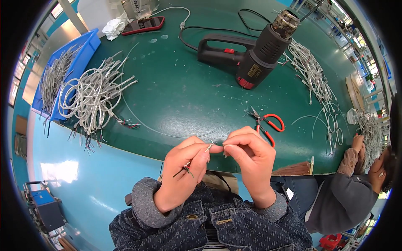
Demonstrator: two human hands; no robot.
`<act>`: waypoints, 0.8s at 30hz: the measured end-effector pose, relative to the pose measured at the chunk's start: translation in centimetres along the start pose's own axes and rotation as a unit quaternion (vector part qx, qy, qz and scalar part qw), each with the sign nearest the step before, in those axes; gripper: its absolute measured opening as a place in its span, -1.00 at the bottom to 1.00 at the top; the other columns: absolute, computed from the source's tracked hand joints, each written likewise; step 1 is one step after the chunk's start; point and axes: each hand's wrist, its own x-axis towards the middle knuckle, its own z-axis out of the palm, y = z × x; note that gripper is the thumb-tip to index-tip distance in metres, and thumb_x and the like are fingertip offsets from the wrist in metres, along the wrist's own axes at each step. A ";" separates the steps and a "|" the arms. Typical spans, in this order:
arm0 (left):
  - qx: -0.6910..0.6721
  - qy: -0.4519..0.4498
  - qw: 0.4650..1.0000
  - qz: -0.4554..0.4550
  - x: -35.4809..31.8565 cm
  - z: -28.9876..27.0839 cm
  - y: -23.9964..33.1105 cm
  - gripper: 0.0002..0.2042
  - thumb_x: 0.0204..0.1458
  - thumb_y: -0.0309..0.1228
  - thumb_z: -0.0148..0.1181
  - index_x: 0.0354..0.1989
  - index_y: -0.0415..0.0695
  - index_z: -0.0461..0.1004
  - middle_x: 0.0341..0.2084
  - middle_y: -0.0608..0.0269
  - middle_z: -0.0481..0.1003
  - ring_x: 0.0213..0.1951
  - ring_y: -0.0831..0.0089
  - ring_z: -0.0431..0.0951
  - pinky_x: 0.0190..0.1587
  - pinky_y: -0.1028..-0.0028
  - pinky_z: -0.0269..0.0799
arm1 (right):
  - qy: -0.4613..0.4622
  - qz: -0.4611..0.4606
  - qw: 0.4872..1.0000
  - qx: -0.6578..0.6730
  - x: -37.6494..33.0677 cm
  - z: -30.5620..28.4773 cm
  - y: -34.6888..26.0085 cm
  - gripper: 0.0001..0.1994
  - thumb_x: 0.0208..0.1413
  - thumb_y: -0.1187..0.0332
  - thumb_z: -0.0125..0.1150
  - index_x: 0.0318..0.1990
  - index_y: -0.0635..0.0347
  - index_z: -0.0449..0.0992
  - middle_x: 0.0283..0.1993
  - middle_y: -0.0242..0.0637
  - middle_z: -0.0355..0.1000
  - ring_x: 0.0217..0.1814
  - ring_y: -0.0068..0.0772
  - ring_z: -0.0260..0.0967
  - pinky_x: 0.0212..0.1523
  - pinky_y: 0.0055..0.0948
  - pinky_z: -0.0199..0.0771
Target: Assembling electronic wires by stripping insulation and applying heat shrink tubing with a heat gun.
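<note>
My left hand (181, 169) is closed around a short piece of cable. Thin black, red, white and green wires (187, 168) stick out below its fingers, and a pale strand end (210, 145) shows at the thumb tip. Close by, my right hand (250, 157) pinches thumb and forefinger together beside that end; whatever lies between them is too small to make out. Red-handled snips (268, 121) lie with blades apart just beyond my right hand. A thin clear tube (146, 129) curves over the green table (176, 96) beyond both hands.
A black heat gun (257, 54) stands on the table, nozzle up. Bundled grey cables (94, 94) lie at left by a blue bin (90, 46) of more cables. Another cable bundle (307, 67) lies at right. A phone (144, 26) is at the back; a co-worker (347, 192) sits at right.
</note>
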 end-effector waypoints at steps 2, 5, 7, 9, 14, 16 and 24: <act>0.035 -0.018 0.999 0.024 0.0 -0.1 0.0 -0.74 0.18 -0.53 -0.20 -0.29 -0.37 0.48 -0.54 0.29 0.28 -0.72 0.72 0.23 -0.66 0.68 0.10 | -0.013 0.051 0.996 0.069 0.3 0.2 -0.8 -0.91 -0.02 0.66 0.13 -0.33 0.39 0.49 -0.33 -0.19 0.40 -0.38 -0.49 0.37 -0.39 -0.59 0.40; 0.041 -0.026 0.999 0.023 -0.1 -0.1 0.2 -0.74 0.19 -0.52 -0.20 -0.29 -0.38 0.48 -0.55 0.28 0.29 -0.72 0.71 0.23 -0.66 0.68 0.09 | -0.027 0.083 0.989 0.122 0.3 0.1 -0.7 -0.92 0.02 0.65 0.10 -0.32 0.41 0.48 -0.30 -0.20 0.39 -0.36 -0.52 0.37 -0.37 -0.61 0.41; 0.045 -0.030 0.998 0.023 -0.1 -0.1 0.2 -0.74 0.19 -0.51 -0.19 -0.30 -0.38 0.48 -0.55 0.28 0.29 -0.72 0.71 0.23 -0.66 0.68 0.09 | -0.042 0.099 0.982 0.156 0.2 0.1 -0.6 -0.92 0.06 0.62 0.10 -0.29 0.41 0.49 -0.28 -0.24 0.40 -0.32 -0.55 0.40 -0.33 -0.62 0.41; 0.040 -0.031 0.998 0.023 -0.2 -0.1 0.1 -0.74 0.19 -0.50 -0.18 -0.30 -0.38 0.48 -0.55 0.28 0.28 -0.72 0.71 0.23 -0.66 0.67 0.09 | -0.042 0.100 0.981 0.160 0.2 0.1 -0.7 -0.92 0.06 0.63 0.10 -0.29 0.41 0.49 -0.28 -0.24 0.40 -0.32 -0.54 0.41 -0.32 -0.62 0.42; 0.024 -0.031 0.999 0.006 -0.3 0.1 0.4 -0.74 0.19 -0.48 -0.17 -0.30 -0.37 0.48 -0.55 0.28 0.28 -0.72 0.71 0.23 -0.66 0.68 0.08 | -0.045 0.100 0.981 0.158 0.1 0.1 -1.1 -0.92 0.07 0.63 0.09 -0.29 0.43 0.48 -0.27 -0.22 0.39 -0.29 -0.48 0.45 -0.30 -0.62 0.45; 0.028 -0.031 0.999 0.008 -0.3 0.1 0.3 -0.74 0.19 -0.48 -0.16 -0.30 -0.37 0.48 -0.55 0.28 0.28 -0.72 0.71 0.22 -0.66 0.68 0.08 | -0.047 0.099 0.982 0.155 0.1 0.1 -1.1 -0.92 0.07 0.63 0.08 -0.29 0.43 0.48 -0.27 -0.21 0.39 -0.28 -0.47 0.46 -0.29 -0.62 0.45; 0.027 -0.049 0.998 -0.005 -0.3 -0.2 0.3 -0.78 0.18 -0.49 -0.12 -0.28 -0.31 0.49 -0.56 0.31 0.27 -0.66 0.69 0.23 -0.62 0.64 0.11 | -0.051 0.097 0.981 0.158 0.0 0.0 -1.0 -0.92 0.08 0.62 0.08 -0.29 0.43 0.47 -0.25 -0.19 0.39 -0.25 -0.42 0.48 -0.28 -0.61 0.47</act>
